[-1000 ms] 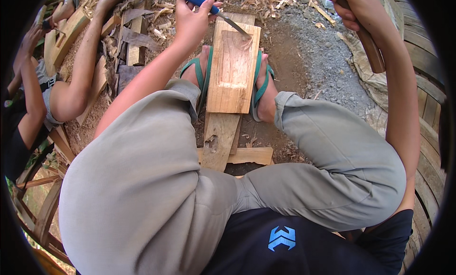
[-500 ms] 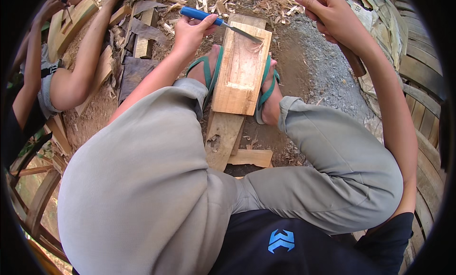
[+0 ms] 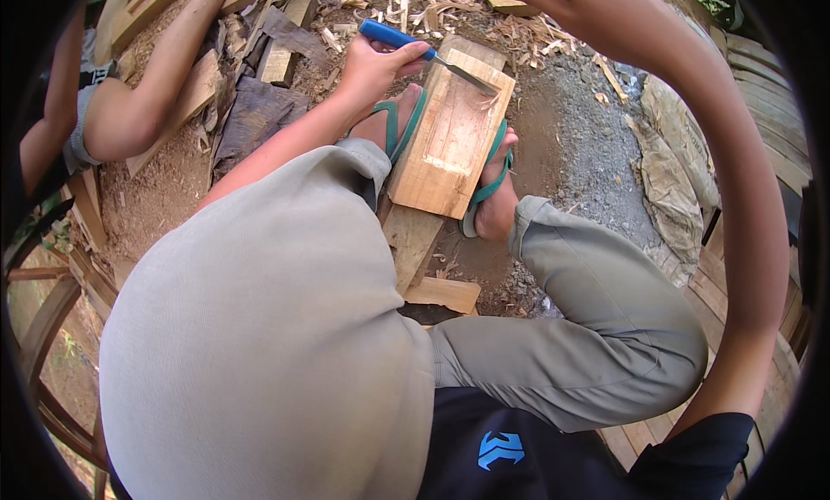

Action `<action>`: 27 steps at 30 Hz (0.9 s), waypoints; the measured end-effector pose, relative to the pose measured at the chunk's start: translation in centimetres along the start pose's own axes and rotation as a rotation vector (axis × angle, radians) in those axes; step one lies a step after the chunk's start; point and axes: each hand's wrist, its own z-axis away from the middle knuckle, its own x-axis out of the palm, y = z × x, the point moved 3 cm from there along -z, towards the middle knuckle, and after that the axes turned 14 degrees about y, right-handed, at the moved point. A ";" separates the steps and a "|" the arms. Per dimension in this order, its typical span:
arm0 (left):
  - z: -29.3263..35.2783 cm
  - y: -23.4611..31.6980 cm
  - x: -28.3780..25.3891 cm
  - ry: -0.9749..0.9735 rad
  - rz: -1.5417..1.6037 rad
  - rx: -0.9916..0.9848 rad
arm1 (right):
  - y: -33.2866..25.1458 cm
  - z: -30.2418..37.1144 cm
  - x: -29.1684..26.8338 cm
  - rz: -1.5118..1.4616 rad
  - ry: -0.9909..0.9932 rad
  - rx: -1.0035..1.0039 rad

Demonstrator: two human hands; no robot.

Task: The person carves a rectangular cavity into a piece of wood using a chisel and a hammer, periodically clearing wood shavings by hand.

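Observation:
My left hand (image 3: 378, 68) is closed around the blue handle of a chisel (image 3: 399, 38). The chisel slants down to the right, its steel blade resting on a pale wooden block (image 3: 445, 141). A wide shallow recess is cut into the block's face, and a curl of wood (image 3: 489, 102) lies by the blade tip. My right hand (image 3: 596, 7) is raised at the upper edge, which cuts off most of its fingers. The brown wooden handle it gripped a moment earlier is out of view. My sandalled feet flank the block.
Beneath the block lies a wooden plank (image 3: 415, 241). Wood shavings (image 3: 432, 7) litter the ground beyond. Another person's arm (image 3: 164, 76) is at the left, near bark and offcuts (image 3: 259, 111). Crumpled sacking (image 3: 674, 180) lies on the right, beside wooden slats (image 3: 769, 111).
My right hand has risen toward the upper edge, taking the wooden handle out of view. The view has shifted a little; the chisel stays on the block.

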 end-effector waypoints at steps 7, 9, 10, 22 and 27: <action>0.7 -1.5 -2.5 -0.090 -0.073 -0.085 | 1.0 2.0 2.9 -0.057 0.125 -0.024; 1.0 -1.5 -2.3 -0.065 -0.071 -0.051 | 3.1 3.8 4.8 -0.129 0.252 -0.098; 1.0 -1.6 -2.8 -0.028 -0.070 -0.026 | 2.9 4.4 4.5 -0.126 0.258 -0.054; 0.8 -0.3 -3.6 0.004 -0.040 0.013 | 12.5 20.9 17.0 -0.490 -0.025 0.783; 0.9 0.2 -3.7 0.025 -0.041 0.035 | 10.0 20.9 23.7 -0.397 -0.105 0.845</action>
